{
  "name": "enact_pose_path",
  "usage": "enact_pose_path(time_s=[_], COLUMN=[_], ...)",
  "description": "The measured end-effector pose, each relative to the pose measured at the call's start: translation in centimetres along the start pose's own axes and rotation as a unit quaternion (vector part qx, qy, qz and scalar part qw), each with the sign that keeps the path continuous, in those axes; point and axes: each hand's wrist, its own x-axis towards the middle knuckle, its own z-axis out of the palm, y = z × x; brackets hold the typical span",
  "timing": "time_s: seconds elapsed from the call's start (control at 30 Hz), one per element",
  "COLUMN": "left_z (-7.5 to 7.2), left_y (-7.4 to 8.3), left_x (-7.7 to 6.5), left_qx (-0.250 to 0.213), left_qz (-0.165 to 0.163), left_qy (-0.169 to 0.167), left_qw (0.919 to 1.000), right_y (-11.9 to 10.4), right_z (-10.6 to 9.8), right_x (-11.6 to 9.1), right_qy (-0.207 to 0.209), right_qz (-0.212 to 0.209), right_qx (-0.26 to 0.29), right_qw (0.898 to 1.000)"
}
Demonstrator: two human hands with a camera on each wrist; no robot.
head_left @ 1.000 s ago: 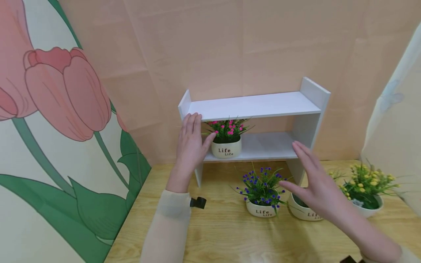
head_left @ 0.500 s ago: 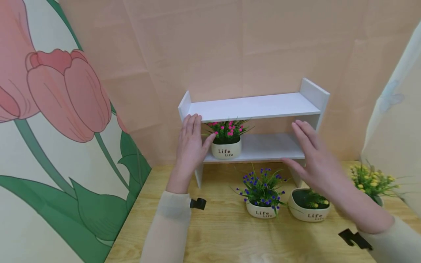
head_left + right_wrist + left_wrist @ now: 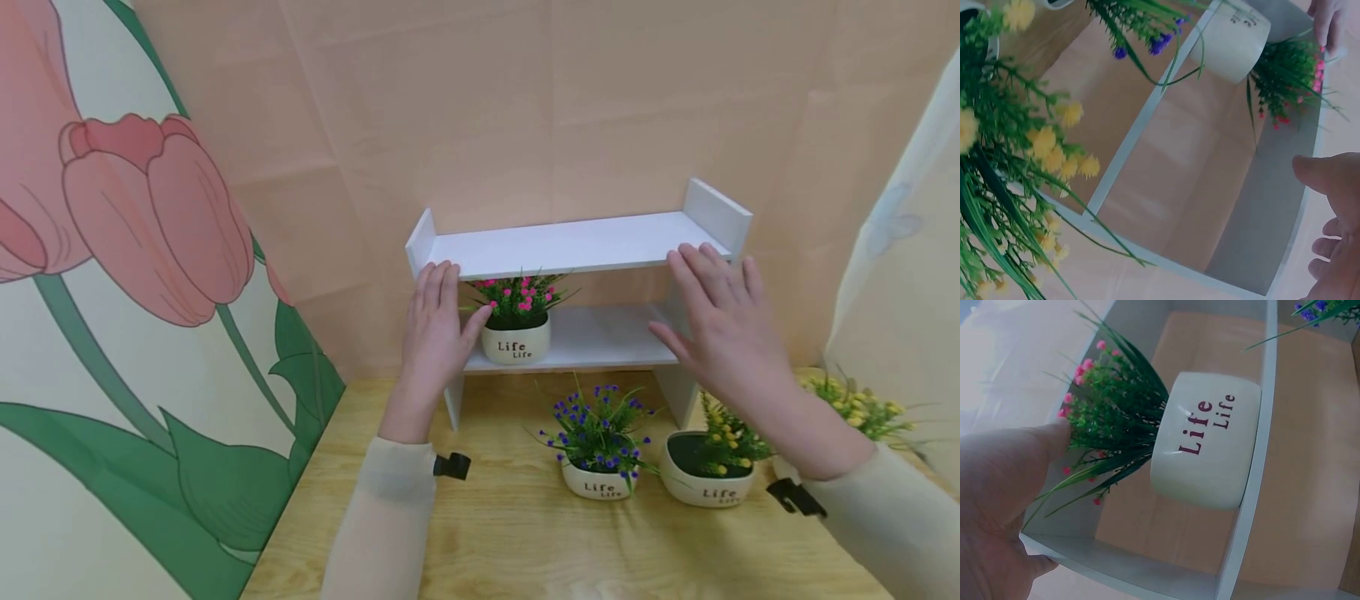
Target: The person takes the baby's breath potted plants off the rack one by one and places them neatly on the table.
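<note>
A white two-tier shelf [image 3: 577, 242] stands against the back wall. My left hand [image 3: 438, 333] rests at its upper left corner, fingers straight, with the thumb beside the pink flowers. That pink-flowered potted plant [image 3: 516, 343], in a white pot lettered "Life", sits at the left of the middle board. At the upper right corner is my right hand [image 3: 731, 325], fingers extended and spread, its fingertips overlapping the end of the top board. The right wrist view shows the right thumb [image 3: 1316, 175] near the top board's edge, with nothing in the hand.
On the wooden table [image 3: 495, 533] before the shelf stand a purple-flowered potted plant [image 3: 600, 479] and a yellow-flowered one [image 3: 708, 490]. Another yellow-flowered plant [image 3: 862, 408] is farther right, partly behind the right forearm. A tulip-patterned panel [image 3: 150, 292] borders the left side.
My right hand has risen from above the plants at the right to the shelf's upper right corner, its fingers spreading. The left hand, shelf and pots stay where they were.
</note>
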Motion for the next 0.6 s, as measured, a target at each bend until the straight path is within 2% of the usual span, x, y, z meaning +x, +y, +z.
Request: enact_pose_path(time_s=[0.43, 0.6], left_z=[0.2, 0.3], left_y=[0.0, 0.0], left_x=[0.1, 0.1], left_qx=[0.001, 0.0], left_qz=[-0.003, -0.003], left_qy=[-0.003, 0.0], left_qw=[1.0, 1.0], right_y=[2.1, 2.7], right_z=[1.0, 1.5], right_x=[0.9, 0.9], right_qy=[-0.04, -0.033], right_qz=[0.047, 0.049], right_qx=[-0.019, -0.01], right_qw=[0.998, 0.998])
